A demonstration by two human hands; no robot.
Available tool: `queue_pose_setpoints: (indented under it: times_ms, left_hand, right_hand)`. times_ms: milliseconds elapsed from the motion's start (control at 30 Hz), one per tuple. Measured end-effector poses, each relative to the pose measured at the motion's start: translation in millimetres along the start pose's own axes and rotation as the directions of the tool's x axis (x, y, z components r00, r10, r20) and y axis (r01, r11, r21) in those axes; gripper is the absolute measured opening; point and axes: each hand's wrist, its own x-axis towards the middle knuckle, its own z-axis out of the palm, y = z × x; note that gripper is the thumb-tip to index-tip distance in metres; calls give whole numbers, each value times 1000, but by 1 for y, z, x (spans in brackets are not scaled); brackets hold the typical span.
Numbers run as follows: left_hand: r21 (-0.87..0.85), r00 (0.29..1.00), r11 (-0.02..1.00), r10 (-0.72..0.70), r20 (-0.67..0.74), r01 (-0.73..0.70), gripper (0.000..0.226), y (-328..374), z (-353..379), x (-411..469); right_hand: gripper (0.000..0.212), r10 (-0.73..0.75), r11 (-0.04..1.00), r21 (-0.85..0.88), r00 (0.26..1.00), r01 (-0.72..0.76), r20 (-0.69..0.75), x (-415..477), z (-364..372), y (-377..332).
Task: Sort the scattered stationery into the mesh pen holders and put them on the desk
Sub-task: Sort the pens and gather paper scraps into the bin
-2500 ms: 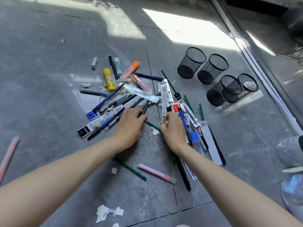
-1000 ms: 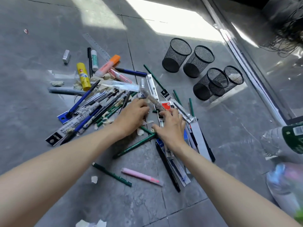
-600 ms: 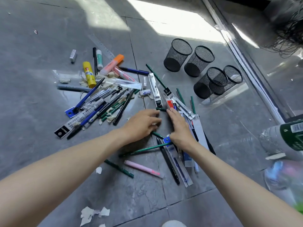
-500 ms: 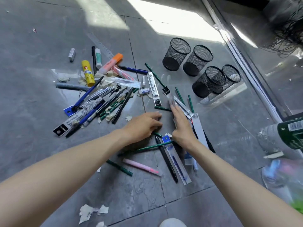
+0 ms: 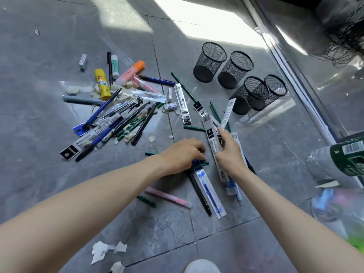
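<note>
Head: refill packs in right hand

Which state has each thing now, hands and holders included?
Four black mesh pen holders, upright on the floor, seemingly empty.
Right hand, grips clear flat refill packets, lifted.
Left hand, fingers curled over green pencils; grip unclear.
Yellow glue stick, capped, lying flat.
Orange highlighter, capped, lying flat.

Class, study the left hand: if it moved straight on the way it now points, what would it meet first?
Most likely the refill packets that the right hand holds, which lie just ahead of the left hand. Depth is unclear, so it might pass beneath them.
</note>
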Motion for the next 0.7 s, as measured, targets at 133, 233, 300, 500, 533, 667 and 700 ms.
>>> queue_pose_setpoints:
  times_ms: [133,233,300,500,533,667,700]
  left_hand:
    - [37,999,999,-32,-27,33,29,-16,-11,-4]
    - [26,989,992,-123,-84,125,26,-32,-32,-21]
    - [-4,975,978,-210,-66,211,29,-42,-46,-35]
    - [26,974,974,-225,-22,226,37,-60,-65,-76]
    - [42,977,976,-211,-12,212,38,-60,-66,-80]
    - [79,977,975,-205,-56,209,20,-47,-74,-78]
    - [53,965,966,-246,-85,251,22,-45,-72,-72]
  right_hand:
    - [72,-52,995,-82,998,49,-31,-7,3,-7]
    - [61,-128,966,-223,992,128,16,-18,21,-13]
    - [59,-136,942,-304,990,142,40,-24,35,-20]
    - [63,-124,867,-470,984,169,125,-26,57,-33]
    - [55,-133,862,-482,987,160,90,-25,59,-33]
    - [35,-68,861,-508,994,15,-86,-24,57,-25]
    - [30,-79,857,-516,990,10,-113,-25,54,-21]
